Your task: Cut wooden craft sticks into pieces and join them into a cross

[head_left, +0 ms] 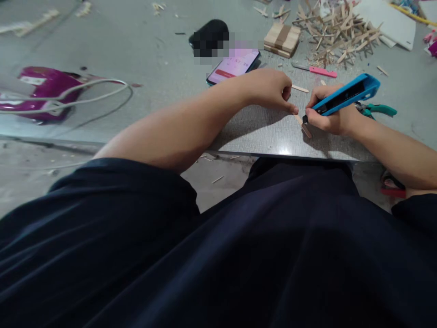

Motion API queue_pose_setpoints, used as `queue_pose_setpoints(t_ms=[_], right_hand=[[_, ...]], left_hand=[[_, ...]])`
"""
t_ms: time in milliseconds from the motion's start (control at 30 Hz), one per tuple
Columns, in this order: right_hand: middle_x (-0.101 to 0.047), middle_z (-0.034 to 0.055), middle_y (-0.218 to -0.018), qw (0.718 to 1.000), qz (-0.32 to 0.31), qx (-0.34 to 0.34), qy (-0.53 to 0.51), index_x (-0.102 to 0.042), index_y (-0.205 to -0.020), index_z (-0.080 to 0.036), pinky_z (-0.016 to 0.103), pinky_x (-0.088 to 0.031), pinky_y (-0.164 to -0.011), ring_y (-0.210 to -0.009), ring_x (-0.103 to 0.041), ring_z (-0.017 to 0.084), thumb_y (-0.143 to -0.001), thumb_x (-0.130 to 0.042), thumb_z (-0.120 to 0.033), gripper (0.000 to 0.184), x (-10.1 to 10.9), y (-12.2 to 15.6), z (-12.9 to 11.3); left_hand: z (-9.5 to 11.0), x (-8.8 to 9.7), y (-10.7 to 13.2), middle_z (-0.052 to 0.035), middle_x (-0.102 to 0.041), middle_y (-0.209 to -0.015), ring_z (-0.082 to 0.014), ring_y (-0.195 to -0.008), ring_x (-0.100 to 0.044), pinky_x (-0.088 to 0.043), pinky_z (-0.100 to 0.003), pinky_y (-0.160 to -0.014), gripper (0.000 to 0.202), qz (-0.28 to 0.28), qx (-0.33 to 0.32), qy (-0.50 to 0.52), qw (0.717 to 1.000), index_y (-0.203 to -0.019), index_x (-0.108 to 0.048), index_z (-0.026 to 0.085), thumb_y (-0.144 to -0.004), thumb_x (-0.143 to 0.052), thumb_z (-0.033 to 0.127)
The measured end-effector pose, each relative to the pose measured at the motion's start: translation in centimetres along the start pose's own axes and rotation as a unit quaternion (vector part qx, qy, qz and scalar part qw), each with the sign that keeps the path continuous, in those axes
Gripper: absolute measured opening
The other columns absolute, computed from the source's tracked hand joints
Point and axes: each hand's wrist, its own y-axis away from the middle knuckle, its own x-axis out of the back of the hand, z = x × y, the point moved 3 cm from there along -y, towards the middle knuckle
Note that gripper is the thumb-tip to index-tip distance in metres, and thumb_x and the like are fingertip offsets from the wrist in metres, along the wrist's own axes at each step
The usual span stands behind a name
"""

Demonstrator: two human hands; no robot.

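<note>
My right hand (331, 111) is closed around a blue utility knife (351, 93). Its dark tip points down and left, just above a small wooden craft stick (306, 130) lying on the table. I cannot make out the blade. The fingertips of my left hand (273, 89) are pinched together at the stick's upper end, pressing it to the tabletop. Just behind both hands lies another thin wooden stick (299, 89). A pink-handled craft knife (322, 71) rests farther back. Teal-handled pliers (380, 109) lie partly hidden behind my right wrist.
A lit phone (235, 66) and a black case (210, 36) lie beyond my left forearm. Bundled craft sticks (282, 38) stand near a heap of loose sticks (337, 32). At left are a purple glossy object (48, 93) and a white cable (102, 82). The table edge (273, 156) is close to my body.
</note>
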Motion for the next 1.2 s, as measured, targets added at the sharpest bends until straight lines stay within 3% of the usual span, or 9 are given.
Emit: queue_pose_setpoints(t_ms=[167,267,467,833,933,1067,1200], right_hand=[[-0.07,0.0017,-0.075,0.999,-0.042,-0.013,-0.001,-0.064,-0.081,-0.032,0.046,-0.059,-0.076,-0.085,-0.072,0.03,-0.089,-0.098,-0.028,0.035,0.0,-0.9,-0.1],[-0.068,0.0005,-0.073,0.999,-0.048,-0.006,0.001,-0.063,-0.08,-0.032,0.047,-0.061,-0.078,-0.084,-0.073,0.031,-0.088,-0.1,-0.025,0.038,-0.3,-0.4,-0.5],[-0.069,0.0009,-0.074,0.999,-0.047,0.002,0.004,-0.065,-0.081,-0.031,0.047,-0.06,-0.078,-0.084,-0.074,0.031,-0.088,-0.098,-0.026,0.034,-0.1,-0.2,-0.9],[-0.063,0.001,-0.063,0.981,-0.159,-0.063,-0.094,-0.073,-0.079,-0.03,0.047,-0.058,-0.062,-0.065,-0.067,0.028,-0.083,-0.104,-0.035,0.031,-0.2,-0.6,0.4],[-0.066,0.0018,-0.067,0.987,-0.137,-0.038,-0.075,-0.075,-0.083,-0.03,0.046,-0.06,-0.067,-0.073,-0.07,0.029,-0.085,-0.101,-0.04,0.028,-0.2,-0.2,0.4],[-0.073,0.0024,-0.08,0.997,-0.055,0.044,-0.015,-0.071,-0.09,-0.03,0.044,-0.062,-0.079,-0.087,-0.074,0.029,-0.091,-0.093,-0.051,0.03,0.0,0.5,0.4],[-0.078,0.0044,-0.085,0.998,-0.028,0.055,0.011,-0.064,-0.092,-0.032,0.046,-0.061,-0.077,-0.082,-0.072,0.029,-0.095,-0.088,-0.053,0.032,-0.2,0.6,0.9]], left_hand=[[1.3,0.2,0.6,-0.0056,-0.076,-0.095,-0.0277,-0.091,-0.06,-0.037,-0.045,-0.085,0.06,-0.007,0.014,-0.034,0.999,-0.093,-0.072,0.032,-0.09,-0.087,0.089],[1.3,0.1,0.6,-0.0048,-0.076,-0.092,-0.0297,-0.096,-0.063,-0.037,-0.045,-0.09,0.054,-0.012,0.018,-0.034,0.999,-0.101,-0.079,0.031,-0.093,-0.09,0.083],[0.8,0.0,0.4,-0.0013,-0.07,-0.082,-0.0295,-0.101,-0.059,-0.036,-0.045,-0.093,0.052,-0.02,0.013,-0.013,1.0,-0.11,-0.083,0.032,-0.099,-0.088,0.082],[0.4,-0.2,0.2,0.0013,-0.067,-0.075,-0.0294,-0.103,-0.059,-0.034,-0.046,-0.092,0.057,-0.01,0.011,-0.005,1.0,-0.107,-0.086,0.037,-0.09,-0.085,0.091],[0.8,-0.1,0.3,-0.0007,-0.066,-0.075,-0.0282,-0.094,-0.059,-0.034,-0.046,-0.087,0.055,-0.007,0.005,-0.007,1.0,-0.095,-0.078,0.034,-0.089,-0.087,0.088],[1.7,0.1,0.7,-0.0037,-0.071,-0.087,-0.0257,-0.088,-0.06,-0.037,-0.046,-0.086,0.052,-0.005,-0.011,0.013,1.0,-0.088,-0.065,0.031,-0.091,-0.091,0.075],[1.9,0.1,0.9,-0.0033,-0.076,-0.091,-0.028,-0.098,-0.064,-0.041,-0.046,-0.092,0.043,-0.014,-0.033,0.046,0.998,-0.097,-0.073,0.031,-0.093,-0.09,0.07]])
